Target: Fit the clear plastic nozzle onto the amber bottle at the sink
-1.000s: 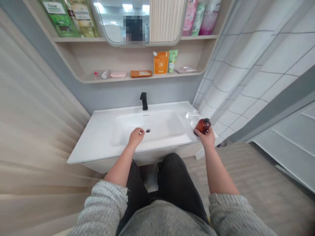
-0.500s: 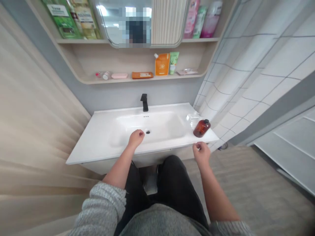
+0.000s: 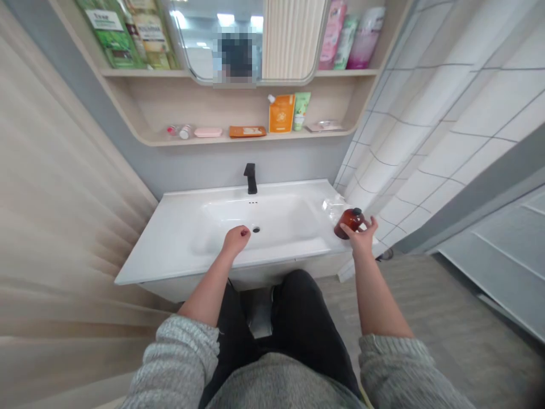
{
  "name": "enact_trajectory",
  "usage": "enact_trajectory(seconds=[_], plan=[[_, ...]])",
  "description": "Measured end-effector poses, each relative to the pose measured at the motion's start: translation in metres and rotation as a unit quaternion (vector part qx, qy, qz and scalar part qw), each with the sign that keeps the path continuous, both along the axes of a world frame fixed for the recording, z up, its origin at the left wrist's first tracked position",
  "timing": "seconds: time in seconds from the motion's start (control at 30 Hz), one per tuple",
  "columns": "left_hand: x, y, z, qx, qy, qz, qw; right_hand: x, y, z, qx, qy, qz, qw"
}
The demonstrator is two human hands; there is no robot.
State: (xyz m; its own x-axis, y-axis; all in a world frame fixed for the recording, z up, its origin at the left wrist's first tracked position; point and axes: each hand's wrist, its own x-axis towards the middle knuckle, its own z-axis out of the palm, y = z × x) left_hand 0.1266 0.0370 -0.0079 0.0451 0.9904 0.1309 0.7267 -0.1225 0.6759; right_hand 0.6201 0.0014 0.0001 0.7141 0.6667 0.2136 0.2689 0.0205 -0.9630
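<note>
An amber-brown bottle [image 3: 347, 222] with a black cap stands on the right end of the white washbasin counter [image 3: 153, 238]. My right hand [image 3: 361, 233] is at its near right side, thumb in front of the bottle and the other fingers spread apart to the right of it. It looks open around the bottle rather than closed on it; whether the thumb presses the bottle I cannot tell. Over the front of the sink bowl [image 3: 289, 221], my left hand [image 3: 237, 238] hovers in a loose fist, with nothing seen in it. Behind the bottle is a clear plastic item [image 3: 334, 205].
A black faucet [image 3: 251, 179] rises at the back of the basin. Above it, a shelf [image 3: 204, 142] holds an orange pouch [image 3: 281, 113], a green tube [image 3: 301, 111] and small items. A mirror [image 3: 221, 40] hangs there. Curtains [image 3: 63, 199] flank the left side.
My right hand has moved forward and slightly right from the counter's front edge to the brown bottle, and its curled fingers have spread. My left hand has stayed put.
</note>
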Motion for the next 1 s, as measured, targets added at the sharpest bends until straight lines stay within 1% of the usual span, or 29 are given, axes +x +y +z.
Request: enact_trajectory(seconds=[0.07,0.13,0.17,0.23,0.27,0.37,0.47,0.57,0.63,0.7,0.8,0.83,0.9,1.0], plan=[[0.000,-0.001,0.001,0.000,-0.008,0.001,1.000,-0.006,0.000,-0.001,-0.003,0.004,-0.020,1.000],[0.000,-0.003,0.002,0.001,-0.011,0.001,1.000,-0.019,-0.011,-0.004,0.001,-0.017,-0.051,0.999],[0.000,-0.003,0.002,0.002,-0.011,0.001,1.000,-0.029,-0.019,-0.005,0.006,-0.034,-0.050,0.998],[0.000,-0.003,0.002,0.005,-0.010,-0.001,1.000,-0.054,-0.035,-0.008,0.025,-0.072,-0.009,0.997],[0.000,-0.003,0.002,0.007,-0.011,-0.002,1.000,-0.068,-0.042,-0.008,0.036,-0.086,0.022,0.995],[0.000,-0.004,0.002,0.007,-0.016,-0.002,1.000,-0.113,-0.049,-0.006,0.051,-0.114,0.144,0.982],[0.001,-0.006,0.002,0.010,-0.034,-0.005,0.999,-0.157,-0.035,-0.003,0.052,-0.113,0.249,0.961],[0.001,-0.008,0.002,0.034,-0.086,-0.011,0.996,-0.195,-0.010,-0.001,0.054,-0.119,0.316,0.940],[0.000,-0.008,0.002,0.045,-0.134,-0.002,0.990,-0.216,0.007,-0.001,0.050,-0.144,0.345,0.926],[-0.001,-0.007,0.004,0.042,-0.182,0.012,0.982,-0.235,0.021,-0.001,0.037,-0.181,0.373,0.909],[-0.003,-0.007,0.007,0.035,-0.226,0.020,0.973,-0.256,0.035,-0.003,-0.016,-0.265,0.395,0.879],[-0.003,-0.008,0.007,0.037,-0.224,0.016,0.974,-0.261,0.038,-0.004,-0.041,-0.293,0.394,0.870],[-0.001,-0.009,0.007,0.036,-0.190,-0.004,0.981,-0.267,0.040,-0.006,-0.088,-0.335,0.386,0.855],[0.006,-0.011,0.005,0.036,-0.097,-0.070,0.992,-0.271,0.040,-0.008,-0.116,-0.383,0.387,0.831]])
